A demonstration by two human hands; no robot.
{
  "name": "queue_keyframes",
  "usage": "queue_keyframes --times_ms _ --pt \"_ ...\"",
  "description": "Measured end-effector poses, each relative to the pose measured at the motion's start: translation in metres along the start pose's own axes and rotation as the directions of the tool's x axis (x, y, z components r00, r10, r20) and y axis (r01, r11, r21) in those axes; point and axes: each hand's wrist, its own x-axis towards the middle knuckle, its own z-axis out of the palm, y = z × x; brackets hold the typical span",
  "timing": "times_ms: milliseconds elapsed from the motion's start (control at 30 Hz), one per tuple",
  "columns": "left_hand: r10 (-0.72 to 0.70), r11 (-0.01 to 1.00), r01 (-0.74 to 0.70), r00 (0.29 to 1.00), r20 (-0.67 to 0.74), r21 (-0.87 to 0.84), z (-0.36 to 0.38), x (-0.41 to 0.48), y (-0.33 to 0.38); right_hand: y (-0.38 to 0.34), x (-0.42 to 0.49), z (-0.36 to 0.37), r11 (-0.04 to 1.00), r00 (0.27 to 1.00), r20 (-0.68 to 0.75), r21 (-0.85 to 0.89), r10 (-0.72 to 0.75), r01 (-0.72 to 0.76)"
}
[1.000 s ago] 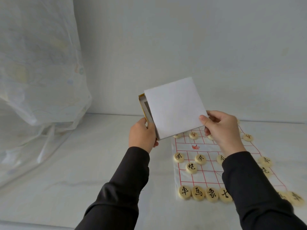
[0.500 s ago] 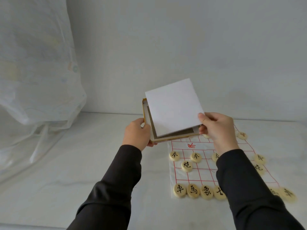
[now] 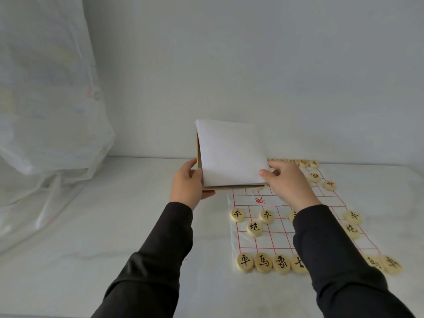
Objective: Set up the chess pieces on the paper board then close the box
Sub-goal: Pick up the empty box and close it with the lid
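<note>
White tabletop runs back to a plain pale wall. A translucent plastic sheet hangs and pools well to the left of the paper board. The board lies flat on the table, its red grid facing up.

Above the board's far left corner, both hands hold the box clear of the table, tilted so that its top faces the person. Its white lid lies almost down on it. Only a thin grey and yellow band of the box shows along the lid's left and near edges.

The left hand grips the box at its near left corner, with the thumb on the front and the fingers curled underneath. The right hand pinches the lid's near right corner. Its thumb presses on the white face and its fingers are tucked behind. Both arms wear dark sleeves.

Round cream chess pieces with black characters stand on the board. A row of four lines its near edge, and two more sit by its near right corner. Two pieces and a single one stand further in on the left side. Two others stand along the right edge. More pieces sit toward the far right corner, where their characters are too small to read. The right forearm hides part of the middle of the board.
</note>
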Motion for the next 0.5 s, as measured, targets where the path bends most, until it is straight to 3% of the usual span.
queue_keyframes --times_ms 367,500 --pt "-0.013 0.993 0.013 1.0 -0.003 -0.122 0.0095 -0.0067 0.0009 -0.0001 0.0004 0.0007 0.999 0.999 -0.038 -0.045 -0.015 0.014" --pt "0.001 0.991 -0.001 1.0 -0.002 -0.134 0.0084 -0.0089 0.0032 -0.0041 -0.0024 0.0009 0.995 0.998 0.027 -0.079 -0.057 0.059"
